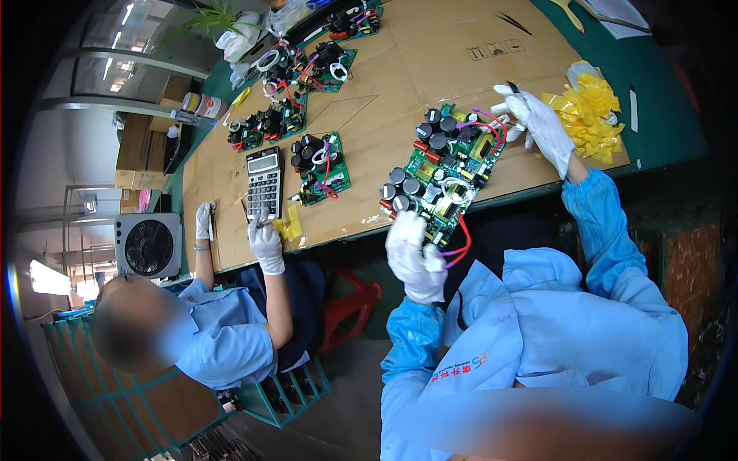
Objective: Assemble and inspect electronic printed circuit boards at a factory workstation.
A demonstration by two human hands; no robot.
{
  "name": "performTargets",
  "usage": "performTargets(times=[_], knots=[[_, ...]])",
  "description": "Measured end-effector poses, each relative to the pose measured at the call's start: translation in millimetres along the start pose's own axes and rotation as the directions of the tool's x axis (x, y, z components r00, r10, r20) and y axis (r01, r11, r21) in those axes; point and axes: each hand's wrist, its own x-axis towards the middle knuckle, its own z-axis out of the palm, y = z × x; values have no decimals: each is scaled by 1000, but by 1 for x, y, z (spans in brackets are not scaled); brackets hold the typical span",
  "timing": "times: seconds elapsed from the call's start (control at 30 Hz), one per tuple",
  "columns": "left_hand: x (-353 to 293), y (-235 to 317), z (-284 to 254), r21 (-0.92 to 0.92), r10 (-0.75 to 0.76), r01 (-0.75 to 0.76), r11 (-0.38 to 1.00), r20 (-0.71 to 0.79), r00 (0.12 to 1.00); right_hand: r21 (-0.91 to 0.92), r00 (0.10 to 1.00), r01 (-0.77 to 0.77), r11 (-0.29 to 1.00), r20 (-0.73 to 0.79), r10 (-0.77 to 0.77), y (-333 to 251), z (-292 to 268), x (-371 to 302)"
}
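Note:
Two green circuit boards, a nearer one point(423, 201) and a farther one point(461, 137), lie side by side on the cardboard in front of me. They carry black capacitors, yellow parts, a white wire ring and red and purple leads. My left hand point(416, 260), in a white glove, is curled at the near left edge of the nearer board, its fingertips partly hidden. Beyond the boards' right side, my white-gloved right hand point(538, 127) is raised with bent fingers. A thin dark tool point(513, 87) pokes out between them; its kind is unclear.
Yellow tape pieces point(588, 115) are heaped at the right. Tweezers point(515, 24) lie at the back. Several more boards point(280, 115) stand left, near a calculator point(264, 180). A co-worker's gloved hand point(266, 244) is beside it. A red stool point(350, 307) stands below the table edge.

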Motion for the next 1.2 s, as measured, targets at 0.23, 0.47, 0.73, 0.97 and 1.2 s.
performTargets(times=[0.23,0.47,0.73,0.97,1.2], knots=[[-15,6,16,52,54,-57,997,63,997,-290,990,67,954,136,-29,11,19,8],[-17,-11,9,16,-138,139,990,-42,990,-285,979,146,947,180,-96,45,7,-32],[33,-65,-1,-315,-140,190,930,175,975,-189,993,88,978,97,-70,8,24,-115],[82,-90,2,-94,-110,140,986,266,958,-81,997,-48,996,52,52,-9,32,-132],[118,-86,-47,-98,-73,85,992,118,990,-369,947,222,903,-137,-289,-7,6,-97]])
